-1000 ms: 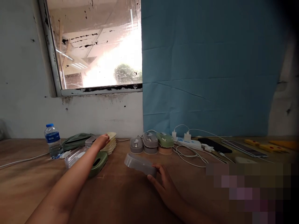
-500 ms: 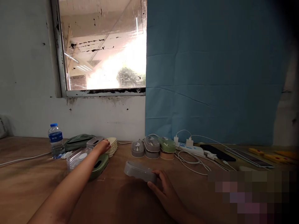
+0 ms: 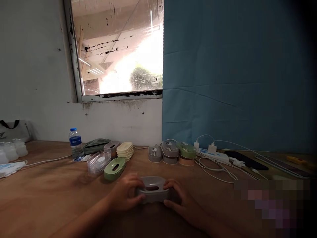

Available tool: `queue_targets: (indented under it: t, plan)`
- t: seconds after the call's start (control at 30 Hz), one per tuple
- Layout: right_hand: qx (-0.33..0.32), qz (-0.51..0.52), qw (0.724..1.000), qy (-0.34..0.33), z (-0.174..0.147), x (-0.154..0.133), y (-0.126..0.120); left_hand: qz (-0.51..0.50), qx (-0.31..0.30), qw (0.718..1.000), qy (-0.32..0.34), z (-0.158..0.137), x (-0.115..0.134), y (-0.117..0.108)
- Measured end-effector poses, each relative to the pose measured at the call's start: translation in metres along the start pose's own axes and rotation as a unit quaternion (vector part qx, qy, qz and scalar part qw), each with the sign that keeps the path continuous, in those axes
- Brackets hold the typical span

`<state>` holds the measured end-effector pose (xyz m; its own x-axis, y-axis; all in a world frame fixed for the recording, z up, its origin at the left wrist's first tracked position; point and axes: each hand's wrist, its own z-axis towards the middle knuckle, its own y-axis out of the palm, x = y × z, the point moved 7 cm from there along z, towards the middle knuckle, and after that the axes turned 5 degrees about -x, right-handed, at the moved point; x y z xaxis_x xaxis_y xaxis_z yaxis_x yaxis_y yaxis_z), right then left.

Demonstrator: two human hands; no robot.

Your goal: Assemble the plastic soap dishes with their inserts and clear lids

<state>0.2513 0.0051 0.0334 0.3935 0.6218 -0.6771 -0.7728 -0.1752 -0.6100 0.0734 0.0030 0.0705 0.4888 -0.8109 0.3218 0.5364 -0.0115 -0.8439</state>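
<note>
A grey oval plastic box part [image 3: 155, 197] with a slot in its top is held low over the brown table in front of me. My left hand [image 3: 127, 192] grips its left end, thumb at the front and fingers over the top. On its right end, my right hand [image 3: 180, 201] has fingers on the top edge and thumb at the front. Beyond my left hand lie a green slotted part [image 3: 118, 172], clear plastic covers [image 3: 97, 162], a cream stack of oval parts [image 3: 125, 150] and a grey slotted part [image 3: 111, 146].
Behind stand grey boxes [image 3: 155, 155] and a green-topped box [image 3: 186, 150]. A water bottle [image 3: 76, 145] and a dark green pouch [image 3: 96, 145] are at back left. A power strip [image 3: 218, 156], cables and a black phone [image 3: 247, 160] lie right. White bottles [image 3: 19, 148] stand far left.
My left hand has come back from beside the cream stack to the grey part's left end. The part has turned, its slot now showing between both hands. The view has swung left.
</note>
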Motion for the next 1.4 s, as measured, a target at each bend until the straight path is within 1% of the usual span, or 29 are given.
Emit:
queue_targets:
  t: [0.07, 0.13, 0.2, 0.27, 0.4, 0.47, 0.53, 0.6, 0.77, 0.97, 1.17, 1.4]
  plan:
    - [-0.034, 0.002, 0.999, -0.020, -0.001, -0.005, 0.005, -0.008, -0.019, 1.000, 0.017, -0.014, 0.016, 0.010]
    - [-0.045, -0.003, 0.999, -0.021, 0.000, -0.006, 0.006, -0.002, -0.011, 1.000, 0.002, -0.020, 0.016, 0.014]
    - [-0.038, -0.013, 0.999, -0.013, 0.001, -0.003, 0.006, 0.006, 0.018, 0.999, -0.035, -0.021, 0.009, 0.013]
    - [-0.022, -0.017, 1.000, -0.007, 0.002, 0.000, 0.004, 0.014, 0.042, 0.998, -0.053, -0.021, 0.004, 0.011]
    - [0.014, -0.004, 1.000, 0.008, 0.002, 0.009, 0.001, 0.055, 0.090, 0.994, -0.030, -0.020, -0.001, 0.002]
    - [0.021, 0.000, 1.000, 0.024, 0.001, 0.014, 0.001, 0.087, 0.126, 0.987, -0.041, -0.023, -0.011, -0.008]
    - [0.018, 0.004, 0.999, 0.034, 0.001, 0.015, 0.002, 0.118, 0.160, 0.977, -0.073, -0.026, -0.026, -0.018]
    - [0.008, 0.007, 1.000, 0.030, 0.001, 0.011, 0.003, 0.146, 0.179, 0.967, -0.111, -0.029, -0.045, -0.025]
    - [-0.014, -0.016, 1.000, 0.011, 0.003, -0.002, 0.005, 0.202, 0.185, 0.945, -0.181, -0.035, -0.084, -0.032]
    - [-0.036, -0.032, 0.999, 0.019, 0.001, 0.003, 0.007, 0.230, 0.180, 0.926, -0.237, -0.042, -0.111, -0.037]
    - [-0.042, -0.056, 0.997, 0.018, -0.001, 0.002, 0.007, 0.229, 0.175, 0.922, -0.259, -0.049, -0.125, -0.037]
    - [-0.049, -0.050, 0.997, 0.009, -0.002, -0.002, 0.007, 0.214, 0.168, 0.923, -0.272, -0.050, -0.124, -0.038]
